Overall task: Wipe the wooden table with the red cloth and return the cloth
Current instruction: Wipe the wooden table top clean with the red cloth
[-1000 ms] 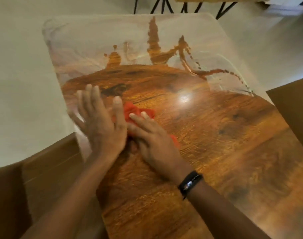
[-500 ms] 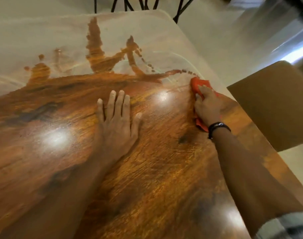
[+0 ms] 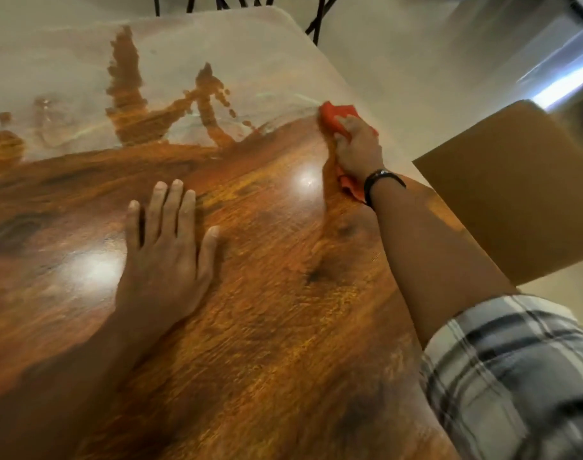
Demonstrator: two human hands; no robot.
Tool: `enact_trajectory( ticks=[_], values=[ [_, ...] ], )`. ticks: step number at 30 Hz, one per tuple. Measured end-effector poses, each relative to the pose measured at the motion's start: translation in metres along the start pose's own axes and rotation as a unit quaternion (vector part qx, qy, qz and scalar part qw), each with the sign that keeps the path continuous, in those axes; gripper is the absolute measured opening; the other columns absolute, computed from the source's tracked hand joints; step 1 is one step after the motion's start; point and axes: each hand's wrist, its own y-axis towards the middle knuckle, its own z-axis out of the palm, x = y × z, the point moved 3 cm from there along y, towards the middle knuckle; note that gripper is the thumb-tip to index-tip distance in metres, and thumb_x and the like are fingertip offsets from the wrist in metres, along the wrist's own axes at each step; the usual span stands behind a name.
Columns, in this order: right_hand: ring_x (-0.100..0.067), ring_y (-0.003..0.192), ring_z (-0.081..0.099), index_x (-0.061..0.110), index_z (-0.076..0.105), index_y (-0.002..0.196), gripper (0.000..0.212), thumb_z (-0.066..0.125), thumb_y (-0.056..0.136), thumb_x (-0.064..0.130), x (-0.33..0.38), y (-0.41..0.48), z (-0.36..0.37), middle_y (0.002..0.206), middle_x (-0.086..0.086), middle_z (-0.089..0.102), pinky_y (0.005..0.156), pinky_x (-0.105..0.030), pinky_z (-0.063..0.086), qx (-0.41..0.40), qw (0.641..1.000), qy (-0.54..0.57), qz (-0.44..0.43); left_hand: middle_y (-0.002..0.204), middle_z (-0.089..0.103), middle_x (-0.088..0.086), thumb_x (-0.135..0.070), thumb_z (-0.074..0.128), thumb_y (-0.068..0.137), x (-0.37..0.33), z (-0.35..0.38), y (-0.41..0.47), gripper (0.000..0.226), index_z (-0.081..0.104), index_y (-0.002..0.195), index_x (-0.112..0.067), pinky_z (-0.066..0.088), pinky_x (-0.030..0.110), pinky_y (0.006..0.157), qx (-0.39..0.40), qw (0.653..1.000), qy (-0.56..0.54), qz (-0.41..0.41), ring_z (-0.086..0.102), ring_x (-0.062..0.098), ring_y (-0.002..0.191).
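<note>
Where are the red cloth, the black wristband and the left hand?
red cloth (image 3: 336, 115): head view, the bunched end past the fingertips.
black wristband (image 3: 381, 180): head view, the band on the right wrist.
left hand (image 3: 165, 257): head view, the back of the hand.

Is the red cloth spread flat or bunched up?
Bunched up: the red cloth shows as crumpled lumps beyond the fingers and below the wrist of the right hand.

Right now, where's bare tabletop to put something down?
Free: the wood between the left hand and the right forearm, and the near wood below both. The hazy far half of the table holds nothing too. Taken: the right edge, where the right hand presses the red cloth.
</note>
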Motion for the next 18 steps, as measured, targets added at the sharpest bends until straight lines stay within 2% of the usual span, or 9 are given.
enact_trajectory(
  ticks=[2,4,5,8,10,11,13,16,18],
  values=[
    [-0.028,0.118,0.058,0.027,0.053,0.136,0.041,0.044,0.097,0.024,-0.031,-0.008,-0.020,0.136,-0.004,0.057,0.104,-0.045,0.046,-0.024,0.998,-0.015,0.049,0.166,0.017,0.013,-0.054,0.011,0.104,0.000,-0.001,0.001,0.072,0.025,0.155,-0.005,0.002,0.054,0.125,-0.003,1.000,0.003,-0.004,0.003,0.025,0.156],
    [-0.025,0.112,0.059,0.028,0.051,0.138,0.041,0.043,0.098,0.027,-0.061,-0.036,-0.036,0.135,0.003,0.055,0.096,-0.041,0.050,-0.059,0.994,-0.030,0.085,0.166,0.018,0.013,-0.054,0.010,0.104,-0.001,0.001,0.002,0.073,0.025,0.155,-0.004,0.002,0.055,0.125,0.003,1.000,0.011,-0.001,0.004,0.026,0.156],
    [-0.023,0.114,0.057,0.026,0.050,0.139,0.041,0.043,0.099,0.028,-0.075,-0.051,-0.043,0.137,0.005,0.053,0.097,-0.039,0.048,-0.074,0.991,-0.032,0.105,0.166,0.019,0.014,-0.053,0.010,0.104,-0.002,0.001,0.002,0.073,0.026,0.155,-0.004,0.003,0.056,0.124,0.004,1.000,0.013,0.001,0.005,0.027,0.156],
    [-0.025,0.130,0.048,0.020,0.048,0.143,0.042,0.043,0.102,0.023,-0.100,-0.080,-0.057,0.147,-0.003,0.047,0.110,-0.041,0.037,-0.115,0.978,-0.023,0.172,0.164,0.023,0.017,-0.050,0.014,0.104,-0.002,0.000,0.002,0.071,0.030,0.153,-0.002,0.008,0.059,0.123,-0.003,1.000,0.025,0.009,0.010,0.031,0.155],
    [-0.025,0.124,0.052,0.020,0.047,0.145,0.043,0.043,0.101,0.021,-0.102,-0.078,-0.060,0.147,-0.005,0.047,0.106,-0.037,0.043,-0.138,0.970,-0.013,0.197,0.163,0.025,0.018,-0.048,0.015,0.104,-0.003,0.000,0.001,0.069,0.032,0.153,-0.002,0.009,0.059,0.123,-0.006,0.999,0.032,0.011,0.012,0.032,0.155],
    [-0.022,0.116,0.056,0.021,0.047,0.144,0.043,0.043,0.101,0.022,-0.096,-0.070,-0.057,0.145,-0.005,0.049,0.097,-0.031,0.048,-0.138,0.969,-0.011,0.203,0.163,0.025,0.018,-0.048,0.016,0.104,-0.003,0.000,0.001,0.069,0.032,0.153,-0.002,0.010,0.059,0.123,-0.007,0.999,0.033,0.011,0.012,0.032,0.155],
    [-0.019,0.104,0.057,0.024,0.048,0.141,0.042,0.042,0.100,0.026,-0.070,-0.045,-0.044,0.136,-0.002,0.052,0.086,-0.027,0.048,-0.113,0.975,-0.027,0.189,0.163,0.025,0.017,-0.048,0.016,0.105,-0.003,0.001,0.001,0.068,0.031,0.153,-0.002,0.010,0.059,0.123,-0.006,0.999,0.037,0.014,0.012,0.031,0.155],
    [-0.030,0.113,0.059,0.025,0.053,0.136,0.049,0.040,0.089,0.035,-0.016,-0.005,-0.013,0.130,-0.007,0.058,0.098,-0.043,0.049,-0.038,0.993,-0.021,0.109,0.165,0.022,0.016,-0.049,0.015,0.105,-0.003,0.002,0.001,0.068,0.030,0.154,-0.003,0.009,0.058,0.124,-0.008,0.999,0.030,0.013,0.009,0.029,0.156],
    [-0.032,0.128,0.049,0.025,0.053,0.138,0.052,0.040,0.089,0.036,0.022,0.004,0.016,0.141,-0.010,0.052,0.109,-0.050,0.040,-0.001,0.999,-0.026,0.042,0.166,0.019,0.013,-0.050,0.015,0.105,-0.002,0.002,0.001,0.069,0.027,0.155,-0.005,0.005,0.056,0.125,-0.005,1.000,0.015,0.011,0.005,0.026,0.156]
  ],
)
